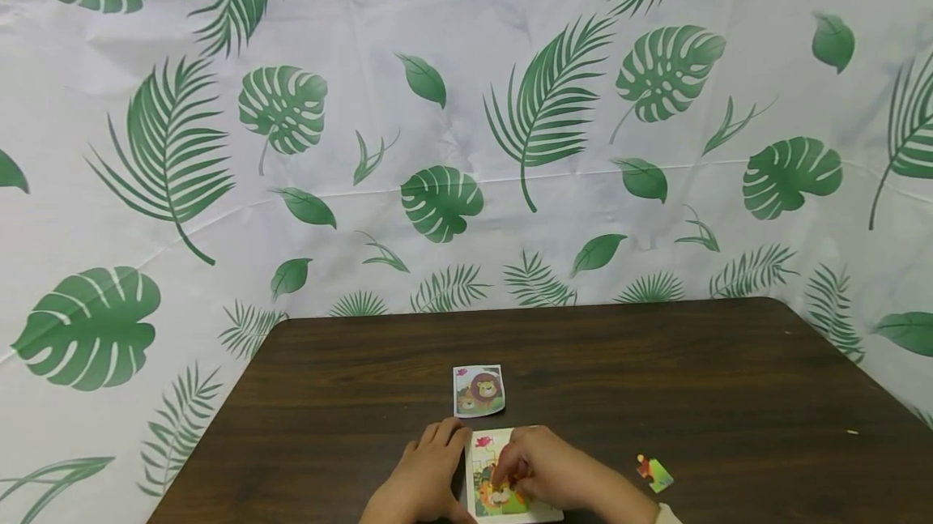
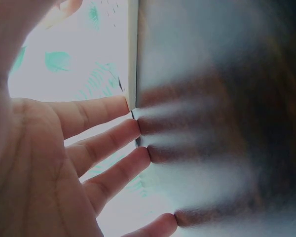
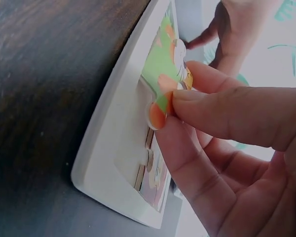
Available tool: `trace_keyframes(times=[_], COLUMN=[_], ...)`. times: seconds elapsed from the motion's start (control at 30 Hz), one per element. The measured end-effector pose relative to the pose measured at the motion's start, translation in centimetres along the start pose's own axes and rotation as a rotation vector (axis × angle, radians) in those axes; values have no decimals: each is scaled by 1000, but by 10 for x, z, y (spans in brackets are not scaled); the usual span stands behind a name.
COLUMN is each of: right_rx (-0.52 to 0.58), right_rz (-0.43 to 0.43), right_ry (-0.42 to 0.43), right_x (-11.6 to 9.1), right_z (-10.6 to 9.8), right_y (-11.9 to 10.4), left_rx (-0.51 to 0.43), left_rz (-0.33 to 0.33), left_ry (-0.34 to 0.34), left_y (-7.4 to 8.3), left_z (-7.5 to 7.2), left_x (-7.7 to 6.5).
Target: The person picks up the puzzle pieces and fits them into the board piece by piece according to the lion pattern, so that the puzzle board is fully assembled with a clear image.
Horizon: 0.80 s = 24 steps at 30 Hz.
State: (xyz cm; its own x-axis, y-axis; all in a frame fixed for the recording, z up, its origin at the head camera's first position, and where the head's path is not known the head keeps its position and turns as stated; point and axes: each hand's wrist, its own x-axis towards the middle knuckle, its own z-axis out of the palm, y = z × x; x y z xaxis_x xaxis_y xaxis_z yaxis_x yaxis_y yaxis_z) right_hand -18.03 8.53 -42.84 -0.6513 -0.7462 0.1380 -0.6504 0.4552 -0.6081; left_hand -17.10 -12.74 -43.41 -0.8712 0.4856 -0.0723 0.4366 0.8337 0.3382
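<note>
A white-framed jigsaw puzzle board (image 1: pixel 470 500) lies on the table, partly filled with pieces of an animal picture. My right hand (image 1: pixel 543 467) is over its right half. In the right wrist view, thumb and index finger pinch an orange and green puzzle piece (image 3: pixel 159 114) at the edge of the filled part. Bare tray shows beside that piece. My left hand (image 1: pixel 424 471) lies along the board's left side with fingers spread and extended. In the left wrist view, its fingertips (image 2: pixel 144 154) rest on the tabletop, the index fingertip at the board's edge (image 2: pixel 131 59).
Beyond the board lies a small picture card (image 1: pixel 479 391) with a lion on it. Loose puzzle pieces (image 1: pixel 659 475) sit to the right, near my right forearm. A leaf-patterned cloth (image 1: pixel 452 127) hangs behind the dark wooden table (image 1: pixel 350 378).
</note>
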Motion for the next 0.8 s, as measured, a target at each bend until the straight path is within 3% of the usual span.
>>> trace_keyframes(times=[0.27, 0.4, 0.8], right_rx=[-30, -9, -99], right_rz=[-35, -13, 31], right_ry=[-2, -13, 20], right_x=[1, 2, 3], right_z=[3, 5, 9], right_y=[0, 0, -1], left_rx=[5, 12, -5], left_rz=[0, 2, 1], left_ry=[2, 4, 7], left_y=[-1, 0, 0], left_z=[1, 2, 1], left_x=[1, 0, 0])
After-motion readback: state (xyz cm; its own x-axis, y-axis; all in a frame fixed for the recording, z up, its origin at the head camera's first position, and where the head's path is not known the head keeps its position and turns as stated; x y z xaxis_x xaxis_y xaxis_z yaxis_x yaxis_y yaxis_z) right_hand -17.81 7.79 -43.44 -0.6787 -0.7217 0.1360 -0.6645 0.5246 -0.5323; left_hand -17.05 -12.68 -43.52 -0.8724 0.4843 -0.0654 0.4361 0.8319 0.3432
